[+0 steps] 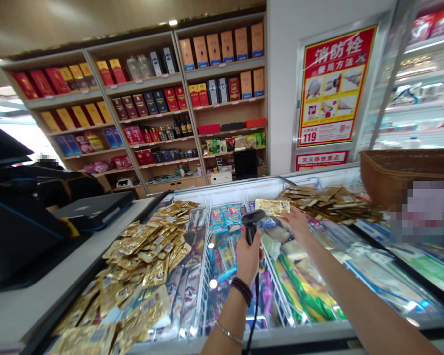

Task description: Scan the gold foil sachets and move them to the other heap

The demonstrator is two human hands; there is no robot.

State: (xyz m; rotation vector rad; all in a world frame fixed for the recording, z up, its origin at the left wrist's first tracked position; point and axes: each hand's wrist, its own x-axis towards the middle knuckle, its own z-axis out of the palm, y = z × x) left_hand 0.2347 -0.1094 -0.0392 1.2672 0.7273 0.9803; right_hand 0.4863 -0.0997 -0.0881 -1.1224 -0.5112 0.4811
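My left hand [248, 259] is wrapped round the handle of a black barcode scanner [254, 217], whose cable hangs down past the wrist. In my right hand [296, 223] a shiny gold packet [268, 206] is pinched at its right end, just behind the scanner head. Both hands are above the glass top of a chest freezer [231, 288]. To the left, a large heap of gold packets [148, 249] spreads over the glass. Another pile of gold packets [333, 202] lies at the back right, beyond my right hand.
Wire dividers [205, 276] and wrapped frozen goods show through the glass. A brown wicker basket [403, 170] stands at the right. On the left, a counter [33, 305] bears black checkout equipment [15, 231]. Shelves of boxes [148, 106] line the back wall.
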